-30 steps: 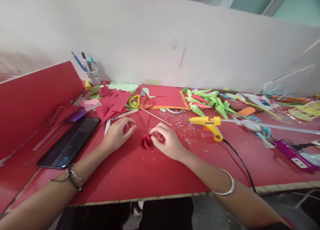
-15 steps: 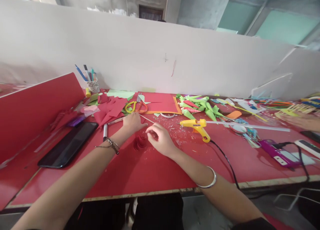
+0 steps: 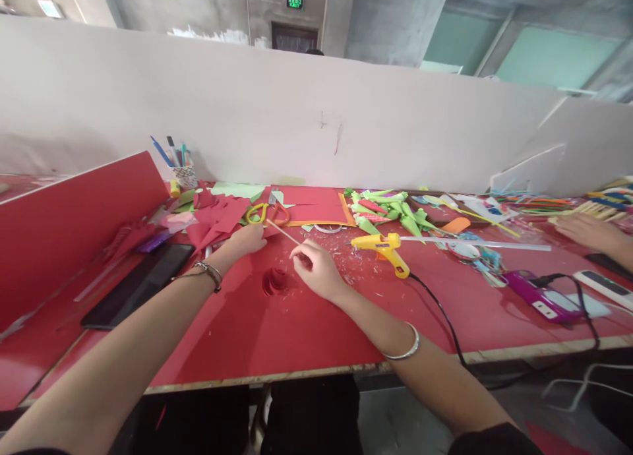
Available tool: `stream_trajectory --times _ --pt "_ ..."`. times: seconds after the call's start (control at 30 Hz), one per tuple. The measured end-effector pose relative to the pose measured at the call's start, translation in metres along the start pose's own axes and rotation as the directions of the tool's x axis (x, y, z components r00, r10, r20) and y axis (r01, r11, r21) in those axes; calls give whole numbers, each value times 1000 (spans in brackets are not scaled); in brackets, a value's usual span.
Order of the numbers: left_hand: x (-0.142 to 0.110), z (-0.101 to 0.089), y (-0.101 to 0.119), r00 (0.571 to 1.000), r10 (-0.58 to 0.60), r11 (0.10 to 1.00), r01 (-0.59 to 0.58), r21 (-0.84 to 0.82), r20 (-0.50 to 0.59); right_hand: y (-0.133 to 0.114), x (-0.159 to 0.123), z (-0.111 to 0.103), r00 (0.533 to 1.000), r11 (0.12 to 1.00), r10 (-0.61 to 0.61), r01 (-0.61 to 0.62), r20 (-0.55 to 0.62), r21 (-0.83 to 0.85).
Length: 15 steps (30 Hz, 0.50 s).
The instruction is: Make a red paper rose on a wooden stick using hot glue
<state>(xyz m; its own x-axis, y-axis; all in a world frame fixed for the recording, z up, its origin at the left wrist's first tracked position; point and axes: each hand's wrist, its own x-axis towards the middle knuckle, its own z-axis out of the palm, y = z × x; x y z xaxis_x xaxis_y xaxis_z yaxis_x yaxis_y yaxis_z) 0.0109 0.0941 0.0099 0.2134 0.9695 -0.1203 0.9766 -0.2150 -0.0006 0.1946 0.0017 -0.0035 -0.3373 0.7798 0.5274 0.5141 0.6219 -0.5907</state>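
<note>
My right hand [image 3: 316,269] is closed in a pinch on a thin wooden stick [image 3: 281,232], which slants up and left toward the scissors [image 3: 267,212]. A small red paper spiral [image 3: 275,280] lies loose on the red table [image 3: 297,336], just left of that hand. My left hand [image 3: 248,237] reaches further forward, its fingers lying flat on the table at the edge of a heap of red paper scraps [image 3: 217,217]. It holds nothing that I can see.
A yellow glue gun [image 3: 383,247] with a black cable lies to the right, with green paper cones [image 3: 390,208] behind it. A dark phone [image 3: 138,283], a pen cup [image 3: 182,168] and a red board [image 3: 74,211] are at left. At far right are a purple power strip [image 3: 537,293] and another person's hand [image 3: 586,231].
My right hand let go of the red paper spiral and now pinches the wooden stick. My left hand moved forward to the paper scraps. The view tilted upward.
</note>
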Motion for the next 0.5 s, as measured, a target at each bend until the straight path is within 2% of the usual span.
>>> stream_trajectory --times 0.13,0.23,0.33,0.4,0.43,0.5 --pt "-6 -3 -6 1000 -23 1000 23 6 21 2 1 -1 1000 1000 -4 4 -1 2" --pt "-20 -11 -10 998 -57 998 57 12 -32 4 2 -1 1000 1000 4 -3 -14 21" --pt "-39 -19 -14 995 -72 997 72 -1 -69 5 1 -2 997 994 68 -66 -21 86" --pt "-54 -23 -13 999 1 998 -4 -64 -51 5 1 -1 992 978 123 -119 -15 169" --pt "-61 -24 -11 995 88 984 -95 -153 -51 4 1 -1 990 965 144 -139 -9 221" --pt "-76 -26 -6 959 237 921 -273 -277 -158 1 0 -1 987 935 158 -148 -4 321"
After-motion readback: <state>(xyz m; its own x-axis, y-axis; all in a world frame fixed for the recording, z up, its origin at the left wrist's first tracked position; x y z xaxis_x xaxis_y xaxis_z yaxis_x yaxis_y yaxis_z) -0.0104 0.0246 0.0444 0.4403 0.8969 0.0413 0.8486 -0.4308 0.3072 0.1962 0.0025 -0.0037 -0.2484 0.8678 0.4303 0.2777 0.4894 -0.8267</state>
